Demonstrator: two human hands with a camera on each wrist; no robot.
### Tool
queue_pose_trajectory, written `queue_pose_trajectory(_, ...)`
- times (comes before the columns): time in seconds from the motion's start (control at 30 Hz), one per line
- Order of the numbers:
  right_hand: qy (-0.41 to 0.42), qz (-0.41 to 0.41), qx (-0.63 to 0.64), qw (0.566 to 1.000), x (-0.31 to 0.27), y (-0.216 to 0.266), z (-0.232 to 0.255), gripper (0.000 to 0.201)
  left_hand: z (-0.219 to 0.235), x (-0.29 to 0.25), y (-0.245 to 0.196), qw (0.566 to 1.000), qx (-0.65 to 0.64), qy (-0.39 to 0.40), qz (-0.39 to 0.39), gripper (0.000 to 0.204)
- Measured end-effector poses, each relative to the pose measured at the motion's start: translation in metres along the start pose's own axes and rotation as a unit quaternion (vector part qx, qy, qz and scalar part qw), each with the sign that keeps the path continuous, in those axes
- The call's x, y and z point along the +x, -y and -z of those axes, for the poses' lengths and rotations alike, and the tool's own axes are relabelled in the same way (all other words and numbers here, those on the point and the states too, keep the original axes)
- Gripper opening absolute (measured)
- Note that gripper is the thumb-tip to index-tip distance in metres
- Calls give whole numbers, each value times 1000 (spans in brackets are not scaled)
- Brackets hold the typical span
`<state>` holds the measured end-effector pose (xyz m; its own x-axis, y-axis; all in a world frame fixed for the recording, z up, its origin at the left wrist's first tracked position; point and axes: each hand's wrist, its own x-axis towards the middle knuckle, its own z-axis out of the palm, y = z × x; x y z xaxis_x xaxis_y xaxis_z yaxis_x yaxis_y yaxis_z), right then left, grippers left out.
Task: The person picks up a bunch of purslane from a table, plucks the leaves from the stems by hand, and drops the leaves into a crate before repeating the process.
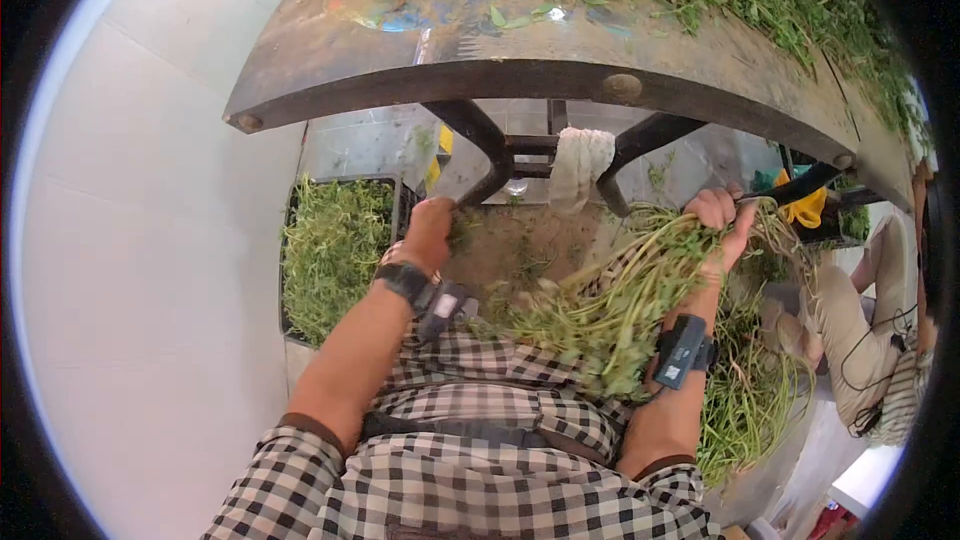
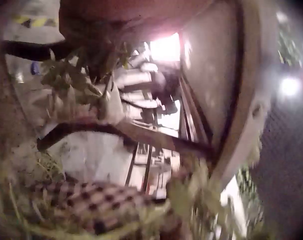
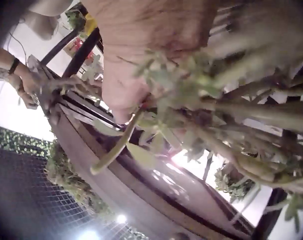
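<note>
My right hand grips a large bundle of long-stemmed leafy greens. The stems run out past the thumb, and the leafy ends spread down over the lap and forearm. In the right wrist view, stems and leaves fan out below and beside that hand. Left of the bundle, my left hand is curled beside the crate, with a small leafy sprig at its fingers. Leaves of this sprig hang just under the hand in the left wrist view, partly blurred.
A wooden tabletop heaped with greens stands ahead on dark metal legs, a pale cloth over one bar. At left is a black crate full of cut leaves. More stems lie at right, near another person's leg.
</note>
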<state>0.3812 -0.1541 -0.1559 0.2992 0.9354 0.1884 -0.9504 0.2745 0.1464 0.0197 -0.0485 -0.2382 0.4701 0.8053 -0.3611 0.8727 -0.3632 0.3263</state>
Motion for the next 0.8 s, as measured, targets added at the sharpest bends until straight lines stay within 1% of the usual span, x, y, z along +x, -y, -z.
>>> queue_pose_trajectory(0.03,-8,23,-25,999,1,8,5,28,-10,2,8,997,-55,-48,-22,32)
queue_pose_trajectory(0.07,-22,29,-3,999,-2,12,12,28,-20,2,16,988,-110,-98,-41,29)
queue_pose_trajectory(0.13,-44,38,38,998,-1,12,12,28,-21,-1,14,951,-221,-203,-80,24)
queue_pose_trajectory(0.17,-53,20,57,997,-3,11,13,30,-23,1,10,926,-321,-197,-35,22)
queue_pose_trajectory(0.2,-53,22,35,998,-3,12,15,30,-13,-2,-4,886,-418,-201,10,22)
queue_pose_trajectory(0.23,-54,24,13,998,-3,14,20,30,32,-18,-54,819,-544,-138,120,22)
queue_pose_trajectory(0.27,-56,25,-7,998,-2,15,22,30,56,-27,-83,722,-650,-71,228,23)
queue_pose_trajectory(0.3,-66,33,-26,997,-2,15,21,31,56,-26,-87,734,-656,-35,170,22)
queue_pose_trajectory(0.37,-56,24,-50,997,-3,24,29,31,55,-26,-88,749,-659,33,55,22)
queue_pose_trajectory(0.47,-64,26,-99,993,-6,27,33,32,55,-29,-106,805,-591,43,-18,19)
queue_pose_trajectory(0.5,-71,32,-119,990,-8,28,32,32,56,-30,-113,811,-580,73,-29,16)
queue_pose_trajectory(0.6,-62,5,-110,992,-9,28,31,31,55,-34,-122,874,-467,98,-89,20)
queue_pose_trajectory(0.63,-60,9,-115,992,-9,26,29,31,63,-40,-129,887,-437,103,-104,26)
queue_pose_trajectory(0.73,-58,17,-130,990,-10,22,26,31,67,-43,-133,883,-426,133,-147,32)
queue_pose_trajectory(0.8,-64,15,-148,987,-10,22,26,31,73,-48,-136,894,-398,147,-145,33)
